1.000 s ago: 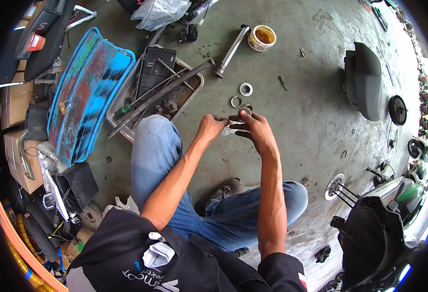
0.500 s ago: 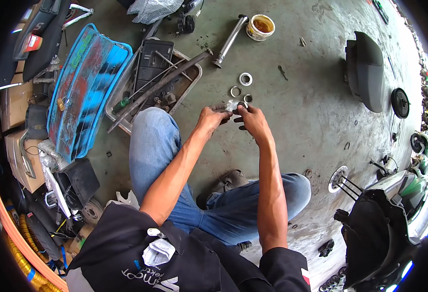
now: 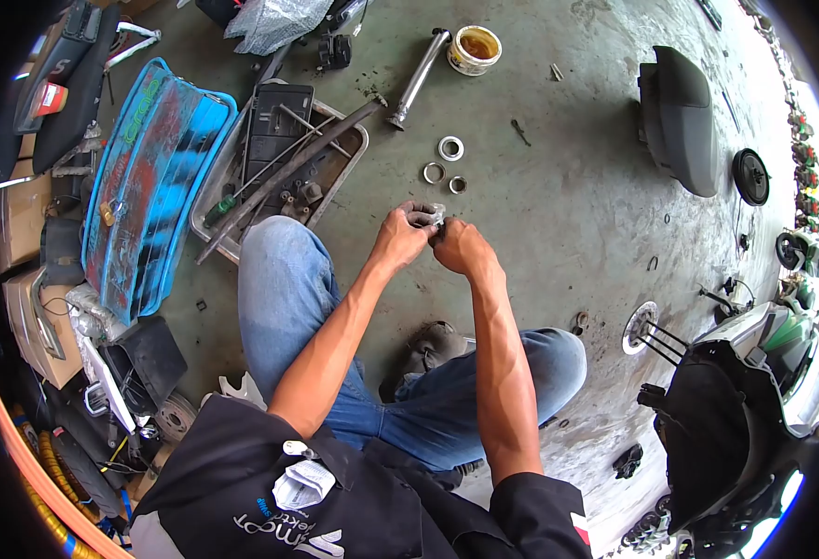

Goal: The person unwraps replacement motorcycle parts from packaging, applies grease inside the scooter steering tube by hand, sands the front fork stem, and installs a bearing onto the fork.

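My left hand (image 3: 408, 233) is closed on a small crumpled piece of clear plastic (image 3: 437, 212), which pokes out past its fingertips. Up against it, my right hand (image 3: 464, 248) has its fingers curled and pinched at the plastic's edge; what lies between them is hidden. On the floor just beyond the hands lie a small metal ring (image 3: 458, 184), a wider thin metal ring (image 3: 434, 173) and a thicker silver ring (image 3: 450, 148).
A metal tray (image 3: 360, 149) with a long bar and tools lies ahead left, beside a blue toolbox (image 3: 163, 177). Farther ahead are a metal tube (image 3: 421, 79) and a tub of brown grease (image 3: 475, 48). A grey seat (image 3: 684, 121) stands right.
My hands have drawn closer together, and the right one has turned with its fingers curling in. A dark round part seen at the right fingertips is now hidden. The view has shifted slightly.
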Available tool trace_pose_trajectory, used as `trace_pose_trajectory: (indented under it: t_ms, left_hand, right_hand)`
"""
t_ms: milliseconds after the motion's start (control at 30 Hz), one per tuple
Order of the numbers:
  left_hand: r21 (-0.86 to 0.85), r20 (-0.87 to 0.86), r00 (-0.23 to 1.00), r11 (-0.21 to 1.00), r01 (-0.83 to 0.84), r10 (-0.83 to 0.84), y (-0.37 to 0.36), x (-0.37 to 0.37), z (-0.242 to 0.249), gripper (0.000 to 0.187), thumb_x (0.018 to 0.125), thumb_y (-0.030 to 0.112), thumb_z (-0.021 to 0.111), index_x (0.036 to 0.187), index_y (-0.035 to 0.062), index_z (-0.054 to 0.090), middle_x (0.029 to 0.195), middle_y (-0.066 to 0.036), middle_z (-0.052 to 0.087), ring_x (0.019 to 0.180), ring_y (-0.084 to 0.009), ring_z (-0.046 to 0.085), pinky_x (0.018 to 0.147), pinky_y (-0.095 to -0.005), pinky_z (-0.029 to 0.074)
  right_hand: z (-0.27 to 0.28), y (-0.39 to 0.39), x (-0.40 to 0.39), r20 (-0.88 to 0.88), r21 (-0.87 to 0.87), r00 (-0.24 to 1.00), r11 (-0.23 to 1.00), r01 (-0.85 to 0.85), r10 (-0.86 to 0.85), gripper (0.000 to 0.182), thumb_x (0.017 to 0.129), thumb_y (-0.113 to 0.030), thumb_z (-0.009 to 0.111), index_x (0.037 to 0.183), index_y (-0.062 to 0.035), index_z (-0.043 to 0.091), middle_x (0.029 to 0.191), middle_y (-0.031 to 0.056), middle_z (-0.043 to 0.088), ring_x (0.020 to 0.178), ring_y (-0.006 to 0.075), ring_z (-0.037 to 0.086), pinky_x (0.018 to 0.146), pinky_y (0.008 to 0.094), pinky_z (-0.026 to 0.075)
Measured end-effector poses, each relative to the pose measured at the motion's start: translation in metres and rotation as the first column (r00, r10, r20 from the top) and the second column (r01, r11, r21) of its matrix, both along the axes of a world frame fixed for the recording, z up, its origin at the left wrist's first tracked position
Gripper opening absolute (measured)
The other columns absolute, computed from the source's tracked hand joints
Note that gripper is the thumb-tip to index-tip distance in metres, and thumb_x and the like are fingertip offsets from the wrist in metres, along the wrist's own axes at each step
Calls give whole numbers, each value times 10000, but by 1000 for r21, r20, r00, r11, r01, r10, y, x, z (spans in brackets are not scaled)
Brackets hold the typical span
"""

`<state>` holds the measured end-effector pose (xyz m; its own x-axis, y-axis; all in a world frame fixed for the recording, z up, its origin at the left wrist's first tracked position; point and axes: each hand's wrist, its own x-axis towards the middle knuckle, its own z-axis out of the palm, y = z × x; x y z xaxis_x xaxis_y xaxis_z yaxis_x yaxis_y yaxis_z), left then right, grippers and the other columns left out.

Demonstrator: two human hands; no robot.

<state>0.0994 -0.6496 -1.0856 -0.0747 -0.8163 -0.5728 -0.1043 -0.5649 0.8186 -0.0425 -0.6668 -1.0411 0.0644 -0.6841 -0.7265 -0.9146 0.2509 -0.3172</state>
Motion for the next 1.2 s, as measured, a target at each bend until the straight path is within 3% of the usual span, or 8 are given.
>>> trace_pose_trajectory:
  t_ms: [333, 633, 767, 833, 967, 1067, 1133, 1200]
  left_hand:
    - [-51, -27, 999, 998, -21, 20, 3, 3, -24, 357, 850, -14, 663, 1200, -31, 598, 1031, -103, 726, 893, -145, 657, 793, -275, 529]
    - [-85, 94, 956, 959, -271, 279, -4, 14, -17, 290, 846, 17, 551, 1132, -1, 602, 882, -86, 647, 808, -174, 618, 729, -323, 504]
    - [-24, -39, 905, 905, -425, 424, -9, 25, 1, 346, 842, 66, 567, 1181, 3, 600, 1058, -230, 688, 991, -350, 683, 896, -443, 527]
    - [-340, 180, 895, 880, -332, 408, -3, 24, -8, 393, 806, 18, 589, 1198, 2, 608, 1178, -248, 641, 1099, -354, 647, 956, -447, 510]
    - [-390, 386, 917, 919, 58, 105, 9, 30, -16, 406, 825, 27, 607, 1231, 14, 621, 1270, -228, 627, 1250, -382, 561, 1030, -424, 471]
    - [-243, 294, 929, 957, -157, 227, 3, 54, -1, 327, 834, 76, 652, 1157, 22, 662, 1137, -252, 680, 1092, -415, 639, 931, -452, 515]
    - [-122, 383, 853, 935, -332, 353, -2, 64, -13, 367, 855, 185, 734, 1164, 5, 657, 1195, -301, 654, 1106, -417, 647, 889, -477, 525]
    - [-374, 623, 563, 840, -394, 542, 3, 69, -31, 550, 853, 268, 785, 1279, 5, 556, 1214, -245, 616, 1150, -415, 582, 964, -506, 459]
  right_hand:
    - [-2, 11, -2, 0, -87, 993, 989, -118, 119, 665, 819, -259, 786, 1367, -40, 481, 1084, 252, 714, 1030, 436, 678, 865, 517, 545]
    - [3, 0, 13, 43, -365, 978, 915, -174, 203, 206, 840, -129, 737, 1012, -15, 750, 1003, 169, 697, 929, 403, 669, 837, 472, 530]
    - [25, -12, 33, 137, -477, 972, 872, -106, 192, 169, 850, -113, 722, 960, 15, 732, 983, 183, 684, 892, 412, 660, 801, 481, 517]
    - [35, -15, 43, 178, -537, 963, 840, -77, 201, 151, 859, -104, 709, 935, 26, 717, 975, 176, 677, 898, 403, 650, 791, 481, 511]
    - [33, -19, 61, 208, -541, 928, 827, -155, 310, 156, 862, -96, 704, 962, 24, 709, 1011, 176, 668, 944, 393, 639, 806, 475, 509]
    - [41, -20, 80, 286, -553, 882, 817, -166, 373, 183, 868, -100, 710, 1012, 12, 708, 1064, 163, 668, 1001, 383, 633, 842, 460, 513]
    - [72, -25, 90, 347, -590, 864, 801, -101, 365, 211, 874, -109, 725, 1055, -2, 710, 1125, 149, 679, 1051, 381, 640, 889, 433, 517]
    - [125, -31, 81, 388, -636, 861, 772, -9, 329, 246, 874, -94, 728, 1100, -5, 692, 1175, 131, 669, 1105, 360, 620, 937, 426, 509]
